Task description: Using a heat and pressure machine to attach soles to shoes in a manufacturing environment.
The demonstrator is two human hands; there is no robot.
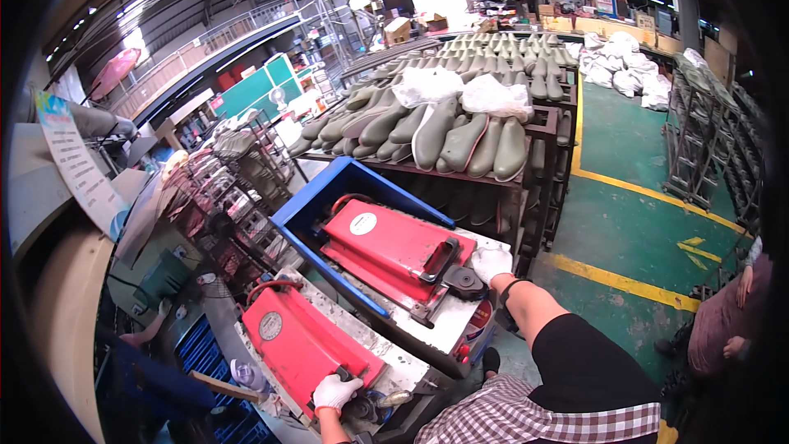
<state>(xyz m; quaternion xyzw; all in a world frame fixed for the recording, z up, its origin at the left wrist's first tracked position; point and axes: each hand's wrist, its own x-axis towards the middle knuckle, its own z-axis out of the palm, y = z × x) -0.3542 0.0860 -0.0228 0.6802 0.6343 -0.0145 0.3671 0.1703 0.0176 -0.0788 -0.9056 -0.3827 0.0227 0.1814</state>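
Two long red machine covers lie side by side on a white, stained bench. My left hand (335, 392), in a white glove, is closed around a black knob (351, 378) at the near end of the left red cover (304, 341). My right hand (491, 263), also gloved, is curled at the near right corner of the right red cover (386, 247). Whatever its fingers hold is hidden. Beside it sits a round black part (465, 281). A black loop handle (441, 261) stands on the right cover. A blue open-sided box (316, 193) surrounds that machine.
Racks of olive-green boots (440, 136) stand beyond the bench, with white plastic bags (497, 97) on top. Another person (727, 321) is at the right edge. Yellow lines (620, 279) mark the green floor. Blue crates (205, 353) sit at lower left.
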